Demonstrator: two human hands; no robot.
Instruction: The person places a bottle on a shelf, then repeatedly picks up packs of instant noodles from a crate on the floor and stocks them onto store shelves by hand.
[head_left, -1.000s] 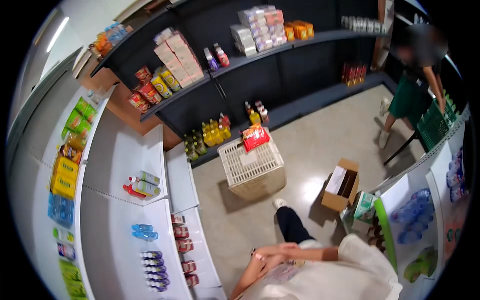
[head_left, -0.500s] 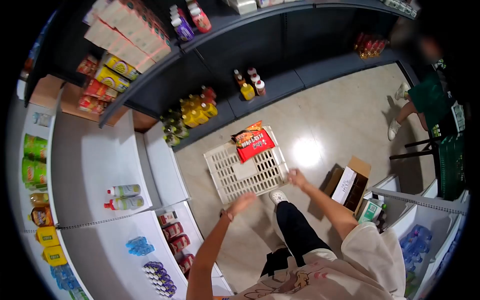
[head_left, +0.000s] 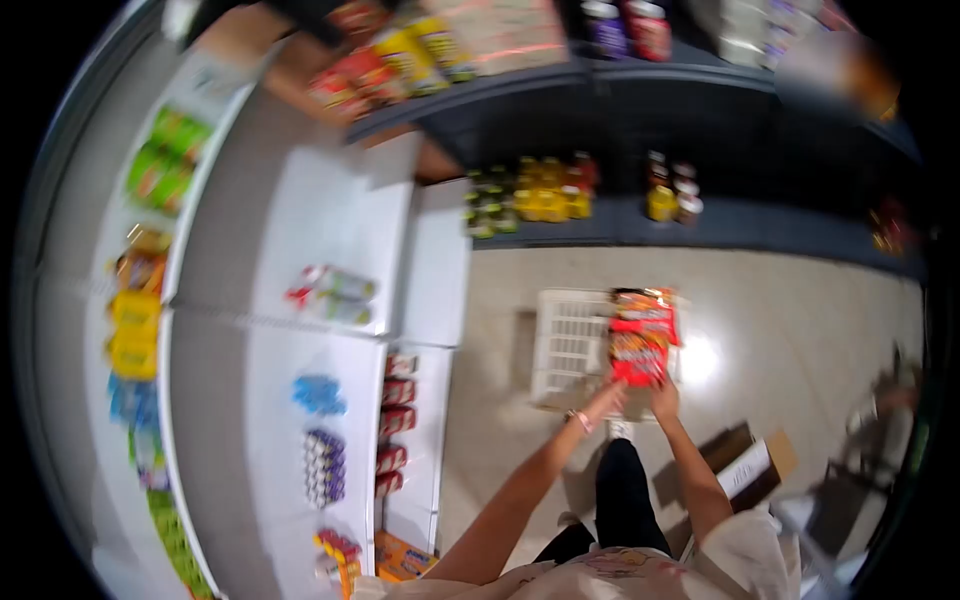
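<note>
My left hand and my right hand are at the lower edge of a red food packet, one at each corner, fingers closed on it. It looks like an instant-noodle pack, but the print is blurred. Another red packet of the same look lies just beyond it, partly covered. Both are over the right part of an off-white slotted plastic basket on the floor. The basket's left part shows bare slots. My fingertips are smeared by motion.
White shelves on the left carry bottles and packs. A dark shelf at the back holds yellow and green bottles. An open cardboard box stands on the floor at right. A person's blurred leg shows at far right.
My hands, apart and holding nothing before, have come together at the front red packet and closed on it. The view has turned, so shelves and basket appear rotated and shifted to the right.
</note>
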